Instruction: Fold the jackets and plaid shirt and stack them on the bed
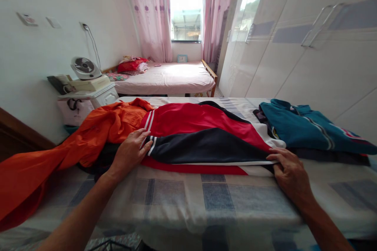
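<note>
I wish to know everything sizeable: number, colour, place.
Smooth sports jacket: 1, red-navy-white, centre
Crumpled cloth garment: 1, orange, left
Zipped fabric jacket: 1, teal, right
Stacked clothes: uncountable, dark, under teal jacket
Checked cloth sheet: 1, white-blue, beneath these
Small cabinet: 1, white, left
Round fan: 1, white, above cabinet
Handled bag: 1, pale, before cabinet
Glass window: 1, bright, far centre
Fabric curtains: 2, pink, flanking window
Sheeted bed: 1, pink, below window
Glossy wardrobe: 1, white, right
Left hand: 1, bare, on striped cuff
Right hand: 1, bare, at sports jacket's right end
</note>
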A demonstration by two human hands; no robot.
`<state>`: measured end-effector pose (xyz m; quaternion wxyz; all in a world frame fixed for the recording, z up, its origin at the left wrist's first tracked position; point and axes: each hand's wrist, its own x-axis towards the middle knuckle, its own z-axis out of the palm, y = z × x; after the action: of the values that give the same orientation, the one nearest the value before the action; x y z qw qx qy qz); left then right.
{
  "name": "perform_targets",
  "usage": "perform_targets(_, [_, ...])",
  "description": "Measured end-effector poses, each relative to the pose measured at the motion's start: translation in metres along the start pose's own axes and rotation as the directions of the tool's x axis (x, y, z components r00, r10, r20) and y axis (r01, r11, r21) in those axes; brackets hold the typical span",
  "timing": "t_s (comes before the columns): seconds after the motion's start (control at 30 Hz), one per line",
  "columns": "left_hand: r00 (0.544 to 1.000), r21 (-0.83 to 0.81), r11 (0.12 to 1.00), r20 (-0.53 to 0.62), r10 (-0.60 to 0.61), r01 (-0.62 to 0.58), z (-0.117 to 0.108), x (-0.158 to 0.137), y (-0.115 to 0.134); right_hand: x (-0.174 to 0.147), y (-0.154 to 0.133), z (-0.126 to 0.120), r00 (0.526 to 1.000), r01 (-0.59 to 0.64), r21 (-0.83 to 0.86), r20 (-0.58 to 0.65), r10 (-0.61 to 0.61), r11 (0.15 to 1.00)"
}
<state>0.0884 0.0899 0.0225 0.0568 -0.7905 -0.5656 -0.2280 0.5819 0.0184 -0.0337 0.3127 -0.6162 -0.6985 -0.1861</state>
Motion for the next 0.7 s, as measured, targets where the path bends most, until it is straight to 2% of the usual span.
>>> perform_targets(0.07, [0.991,0.001,0.994,-0.068,0.112,-0.112,-0.004,0.0,0.011,0.005,-0.005,-0.009,0.997,-0.057,0.061,-0.039,0.059,0.997])
perform_targets(0.17, [0.966,0.002,0.971,-0.094,0.239,-0.24,-0.009,0.006,0.029,0.024,-0.025,-0.026,0.986,-0.109,0.15,-0.11,0.126,0.983])
perform_targets(0.23, [0.956,0.026,0.958,-0.07,0.286,-0.284,-0.006,0.01,0.035,0.037,-0.042,-0.032,0.986,-0.052,0.169,-0.145,0.077,0.984])
perform_targets(0.3, [0.951,0.068,0.949,-0.007,0.308,-0.307,0.004,0.012,0.036,0.045,-0.057,-0.026,0.992,0.042,0.14,-0.126,-0.025,0.989])
perform_targets(0.33, [0.951,0.09,0.946,0.037,0.308,-0.31,0.01,0.011,0.034,0.045,-0.062,-0.02,0.994,0.087,0.117,-0.069,-0.079,0.989])
perform_targets(0.4, [0.952,0.125,0.948,0.127,0.278,-0.294,0.022,0.006,0.028,0.041,-0.065,-0.004,0.977,0.147,0.09,0.142,-0.158,0.985])
perform_targets(0.47, [0.949,0.123,0.958,0.217,0.23,-0.26,0.029,0.003,0.02,0.037,-0.061,0.008,0.908,0.139,0.108,0.383,-0.17,0.984])
perform_targets(0.53, [0.929,0.061,0.973,0.315,0.195,-0.224,0.028,0.008,0.012,0.042,-0.051,0.011,0.83,0.063,0.166,0.538,-0.144,0.984])
perform_targets(0.6, [0.92,-0.036,0.987,0.357,0.162,-0.16,0.02,0.026,0.004,0.058,-0.041,0.008,0.811,-0.026,0.223,0.575,-0.11,0.974])
perform_targets(0.7, [0.968,-0.088,0.993,0.231,0.098,-0.079,0.013,0.075,-0.011,0.103,-0.026,0.008,0.874,-0.079,0.244,0.484,-0.051,0.966])
